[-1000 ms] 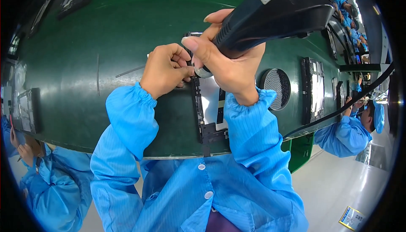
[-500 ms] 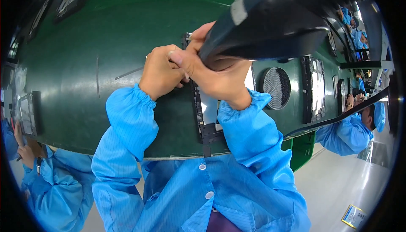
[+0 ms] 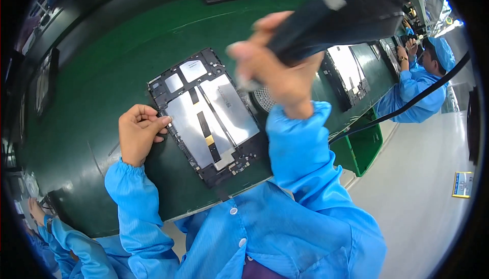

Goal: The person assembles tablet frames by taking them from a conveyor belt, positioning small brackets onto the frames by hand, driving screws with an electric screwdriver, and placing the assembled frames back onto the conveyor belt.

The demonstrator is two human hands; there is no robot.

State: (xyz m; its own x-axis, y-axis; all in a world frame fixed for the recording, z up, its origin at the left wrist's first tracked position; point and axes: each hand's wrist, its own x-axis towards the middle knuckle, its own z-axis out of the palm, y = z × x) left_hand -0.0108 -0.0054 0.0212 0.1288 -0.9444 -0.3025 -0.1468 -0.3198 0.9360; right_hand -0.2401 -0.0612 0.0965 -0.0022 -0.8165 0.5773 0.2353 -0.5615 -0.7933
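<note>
Beside left hand [image 3: 138, 135] grip: tablet frame [image 3: 210, 116], edge touched.

Worktop [image 3: 102, 65]: green, lying under everything, curving across the view.
Bin [image 3: 364, 149]: green, sitting at the worktop's right edge.
Co-worker [image 3: 423, 83]: in blue, working at far right.
Floor [image 3: 423, 197]: pale, showing lower right.

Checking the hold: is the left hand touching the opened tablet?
Touching. The head view shows the left hand with fingertips pressed on the opened tablet at its left edge.
</note>
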